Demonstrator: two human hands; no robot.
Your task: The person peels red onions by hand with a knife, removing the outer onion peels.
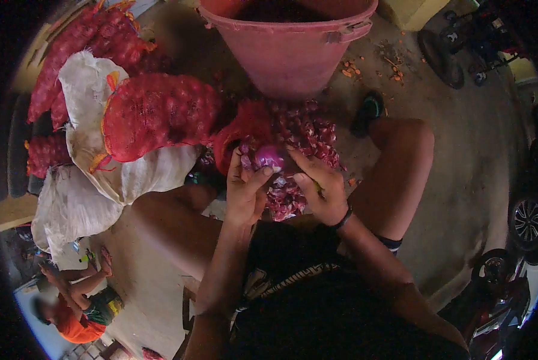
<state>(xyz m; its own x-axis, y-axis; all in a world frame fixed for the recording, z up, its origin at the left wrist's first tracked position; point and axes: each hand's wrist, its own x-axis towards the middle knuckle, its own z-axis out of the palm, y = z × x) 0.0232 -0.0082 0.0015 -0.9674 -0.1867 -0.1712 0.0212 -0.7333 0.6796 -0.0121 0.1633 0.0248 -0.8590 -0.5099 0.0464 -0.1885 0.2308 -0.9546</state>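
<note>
A purple-red onion sits between my two hands over the floor, its skin shiny. My left hand is closed around its left side, the thumb pressed against its lower part. On the other side my right hand is closed, its fingertips close to the onion. A narrow yellow-green handle shows between those fingers; whatever it belongs to is mostly hidden. Below and beyond the hands lies a heap of loose onion skins. An opened red mesh sack lies just past my left hand.
A large pink tub stands ahead. Full red mesh sacks of onions lie at left on white woven sacks. Another person sits at lower left. Orange scraps dot the floor. A motorcycle stands at right.
</note>
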